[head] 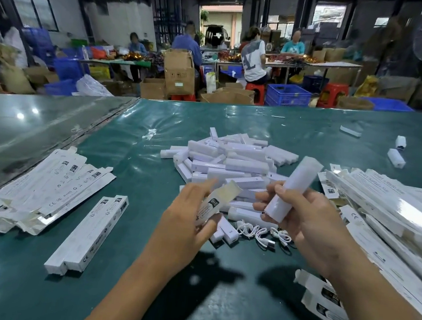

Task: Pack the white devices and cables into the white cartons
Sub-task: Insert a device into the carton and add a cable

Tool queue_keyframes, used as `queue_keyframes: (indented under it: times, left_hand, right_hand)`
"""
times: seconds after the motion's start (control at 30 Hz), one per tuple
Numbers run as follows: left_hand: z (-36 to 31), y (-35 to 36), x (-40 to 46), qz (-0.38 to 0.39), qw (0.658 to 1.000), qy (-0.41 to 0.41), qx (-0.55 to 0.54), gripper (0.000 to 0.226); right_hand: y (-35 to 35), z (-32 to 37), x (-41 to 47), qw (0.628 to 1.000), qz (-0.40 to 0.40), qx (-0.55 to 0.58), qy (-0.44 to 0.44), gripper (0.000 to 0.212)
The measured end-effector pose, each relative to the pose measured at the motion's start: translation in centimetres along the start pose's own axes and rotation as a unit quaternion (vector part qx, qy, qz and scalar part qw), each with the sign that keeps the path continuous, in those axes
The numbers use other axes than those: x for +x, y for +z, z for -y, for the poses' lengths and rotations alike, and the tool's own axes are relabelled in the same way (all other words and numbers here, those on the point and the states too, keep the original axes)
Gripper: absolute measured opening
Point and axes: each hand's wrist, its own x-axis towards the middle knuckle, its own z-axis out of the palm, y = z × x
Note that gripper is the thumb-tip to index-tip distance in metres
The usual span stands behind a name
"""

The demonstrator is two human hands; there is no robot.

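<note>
One long white device (292, 189), gripped by right hand (310, 222)

One head-worn wide-angle camera looks forward and down across the table (120, 267). Both forearms enter from the bottom edge, close to the lens. The workshop shows beyond.

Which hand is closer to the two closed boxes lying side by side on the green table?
Left. The left hand, gripping a carton, is just right of the two closed boxes. The right hand, gripping a white device, is farther right, beyond the left hand.
</note>
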Motion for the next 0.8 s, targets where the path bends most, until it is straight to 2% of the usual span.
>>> queue_keyframes:
  times: [0.07, 0.1, 0.13, 0.2, 0.3, 0.47, 0.57, 0.7, 0.8]
  left_hand:
    - [0.2, -0.1, -0.1, -0.018, 0.995, 0.082, 0.053, 0.077]
    - [0.1, -0.1, -0.1, -0.034, 0.989, 0.119, 0.081, 0.08]
    - [0.0, -0.1, -0.1, -0.05, 0.981, 0.15, 0.108, 0.08]
    - [-0.1, -0.1, 0.0, -0.072, 0.97, 0.19, 0.133, 0.073]
    - [-0.1, 0.2, -0.1, -0.071, 0.964, 0.227, 0.116, 0.065]
    - [-0.9, 0.4, -0.2, -0.048, 0.961, 0.248, 0.109, 0.064]
    - [-1.5, 0.2, -0.5, -0.018, 0.961, 0.259, 0.097, 0.062]
    - [-2.0, 0.3, -0.7, 0.011, 0.969, 0.237, 0.069, 0.065]
    - [-1.9, 0.2, -0.7, 0.0, 0.968, 0.242, 0.059, 0.064]
  right_hand:
    - [0.0, 0.0, -0.2, 0.995, -0.028, -0.089, -0.037, 0.038]
    - [0.0, -0.1, -0.2, 0.986, -0.04, -0.153, -0.058, 0.035]
    - [-0.1, -0.1, -0.3, 0.974, -0.049, -0.206, -0.074, 0.038]
    - [0.0, 0.0, -0.4, 0.967, -0.057, -0.239, -0.072, 0.048]
    - [0.3, 0.2, -0.6, 0.977, -0.049, -0.202, -0.056, 0.055]
    - [0.6, 1.0, -1.1, 0.989, -0.044, -0.077, -0.116, 0.025]
    - [0.7, 1.5, -1.6, 0.981, -0.023, -0.027, -0.192, 0.037]
    - [1.5, 1.6, -2.5, 0.954, -0.029, -0.059, -0.292, 0.033]
    - [1.9, 1.5, -2.9, 0.943, -0.044, -0.08, -0.319, 0.026]
